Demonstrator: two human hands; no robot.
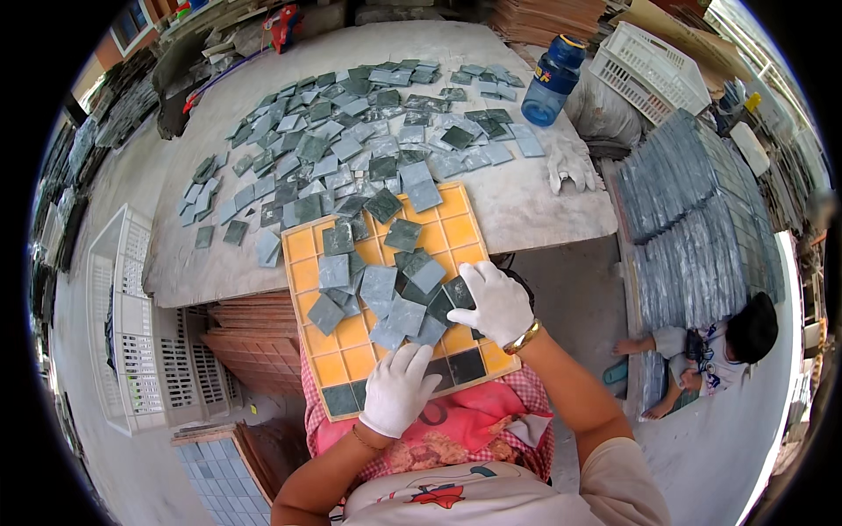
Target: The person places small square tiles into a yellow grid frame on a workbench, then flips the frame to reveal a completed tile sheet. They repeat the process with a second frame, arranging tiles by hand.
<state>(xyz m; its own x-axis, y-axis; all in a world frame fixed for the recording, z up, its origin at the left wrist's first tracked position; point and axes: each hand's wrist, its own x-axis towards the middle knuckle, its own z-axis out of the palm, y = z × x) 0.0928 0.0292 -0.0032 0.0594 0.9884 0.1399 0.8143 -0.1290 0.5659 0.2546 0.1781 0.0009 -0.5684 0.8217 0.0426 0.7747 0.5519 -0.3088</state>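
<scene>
A yellow gridded tray (331, 369) rests against the table edge and over my lap. Loose grey and dark green square stone tiles (379, 287) are heaped on its middle. Along its near edge, dark tiles (467, 366) sit in the squares. My left hand (399, 391), in a white glove, lies over that near row with its fingers stretched out; whatever is under the palm is hidden. My right hand (497, 304), also gloved, is at the tray's right side. Its thumb and fingers are spread, with the tips at a dark green tile (456, 293) on the heap's edge.
Many loose tiles (348, 147) cover the table (539, 210). A blue water jug (552, 83) and spare gloves (570, 169) are at its right. White crates (132, 351) stand left, tile stacks (680, 188) right. A person (724, 351) sits on the floor at right.
</scene>
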